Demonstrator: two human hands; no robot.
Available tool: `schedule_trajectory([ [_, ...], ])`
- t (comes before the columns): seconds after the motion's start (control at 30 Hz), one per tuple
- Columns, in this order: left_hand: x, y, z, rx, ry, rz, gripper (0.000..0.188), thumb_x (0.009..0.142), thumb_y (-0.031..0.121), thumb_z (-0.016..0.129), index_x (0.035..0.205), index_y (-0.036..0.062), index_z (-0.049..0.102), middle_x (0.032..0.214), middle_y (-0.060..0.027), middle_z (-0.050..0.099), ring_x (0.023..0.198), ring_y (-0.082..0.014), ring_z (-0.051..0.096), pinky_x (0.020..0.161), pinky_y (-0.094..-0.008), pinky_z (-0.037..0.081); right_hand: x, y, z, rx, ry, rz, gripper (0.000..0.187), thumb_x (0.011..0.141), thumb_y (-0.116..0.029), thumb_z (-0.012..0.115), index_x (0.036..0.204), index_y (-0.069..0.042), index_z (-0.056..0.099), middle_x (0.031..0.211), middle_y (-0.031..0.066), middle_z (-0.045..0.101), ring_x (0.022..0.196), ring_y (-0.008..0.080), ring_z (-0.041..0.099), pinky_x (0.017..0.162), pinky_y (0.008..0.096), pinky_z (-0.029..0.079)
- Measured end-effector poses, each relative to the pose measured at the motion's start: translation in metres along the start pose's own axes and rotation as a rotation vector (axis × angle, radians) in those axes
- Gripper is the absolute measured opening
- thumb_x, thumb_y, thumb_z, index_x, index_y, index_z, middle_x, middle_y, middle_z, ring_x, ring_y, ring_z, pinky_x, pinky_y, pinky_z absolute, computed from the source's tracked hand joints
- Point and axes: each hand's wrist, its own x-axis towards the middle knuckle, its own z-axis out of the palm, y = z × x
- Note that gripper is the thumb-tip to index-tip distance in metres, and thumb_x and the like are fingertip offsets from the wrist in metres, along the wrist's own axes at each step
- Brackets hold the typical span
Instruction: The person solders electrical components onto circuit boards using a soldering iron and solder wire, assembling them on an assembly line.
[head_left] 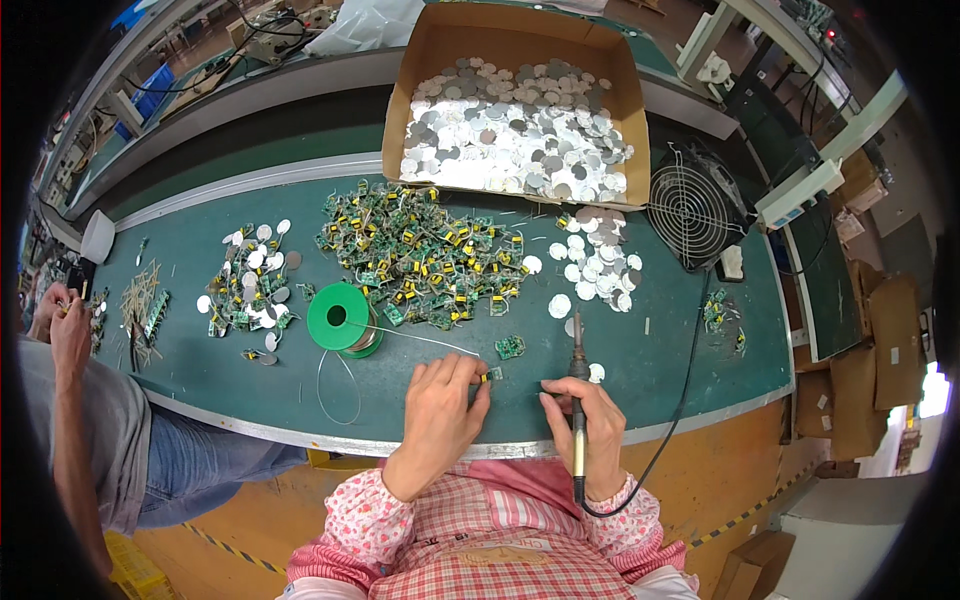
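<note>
Your left hand (440, 400) pinches a small green circuit board (489, 375) on the green desk (200, 365), near its front edge. Your right hand (590, 415) is closed around a soldering iron (577, 375), beside the board.

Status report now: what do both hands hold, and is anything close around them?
Left hand pinches small circuit board on green bench. Right hand grips soldering iron. Solder spool left; loose board just ahead.
</note>
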Motion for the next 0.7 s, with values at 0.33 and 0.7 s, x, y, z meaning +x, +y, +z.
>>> schedule_trajectory([
  [0.33, -0.008, 0.018, -0.011, -0.161, 0.009, 0.063, 0.023, 0.071, 0.0, 0.071, 0.09, 0.0067, 0.061, 0.079, -0.004, 0.06, 0.07, -0.0198, 0.058, 0.064, -0.0316, 0.038, 0.004, -0.011, 0.011, 0.211, -0.115, 0.0, 0.032, 0.074, 0.004, 0.071, 0.102, -0.002, 0.055, 0.099, 0.0126, 0.068, 0.079, 0.0229, 0.067, 0.069, 0.0303, 0.053],
  [0.7, -0.015, 0.033, -0.004, -1.066, 0.018, -0.476, 0.019, 0.086, 0.004, 0.064, 0.104, -0.0003, 0.06, 0.092, -0.0071, 0.064, 0.082, -0.0122, 0.06, 0.077, -0.0248, 0.049, -0.016, -0.01, 0.004, 0.513, 0.208, 0.045, 0.037, 0.076, 0.009, 0.071, 0.1, -0.002, 0.046, 0.097, 0.0192, 0.066, 0.095, 0.0259, 0.067, 0.081, 0.0324, 0.053],
])
